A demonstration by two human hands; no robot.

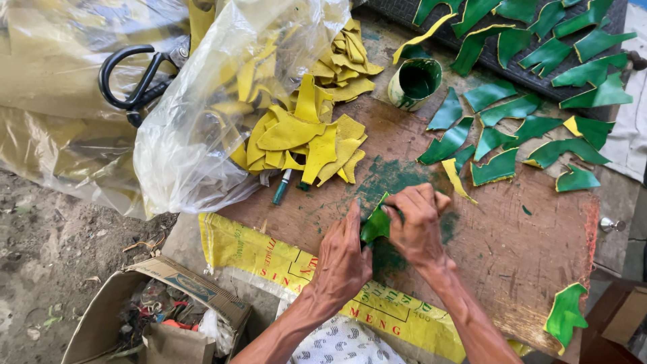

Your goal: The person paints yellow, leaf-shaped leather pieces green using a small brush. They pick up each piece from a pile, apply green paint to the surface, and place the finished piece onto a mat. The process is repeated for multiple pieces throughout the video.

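A small green-coated piece is held between both hands over the stained middle of the counter. The left hand is pressed against its lower left edge, fingers extended; the right hand is closed over its upper right side, and whatever is gripped under those fingers cannot be made out. A dark green paint patch is seen on the counter directly beneath and behind the hands. Further out, finished green pieces are laid apart to the right, some on a dark mesh mat, and a paint-filled cup stands near the upper edge. A heap of uncoated yellow pieces lies to the left, spilling from a clear plastic bag; a teal pen rests just below the heap. Black-handled scissors are seen on the bag at far left, and an open cardboard box sits on the ground. Risk is judged as follows: wet coating may be smeared onto the fingers by the tight grip, and the piece may slip onto the paint patch; the cup may be tipped if an arm is swung across it.
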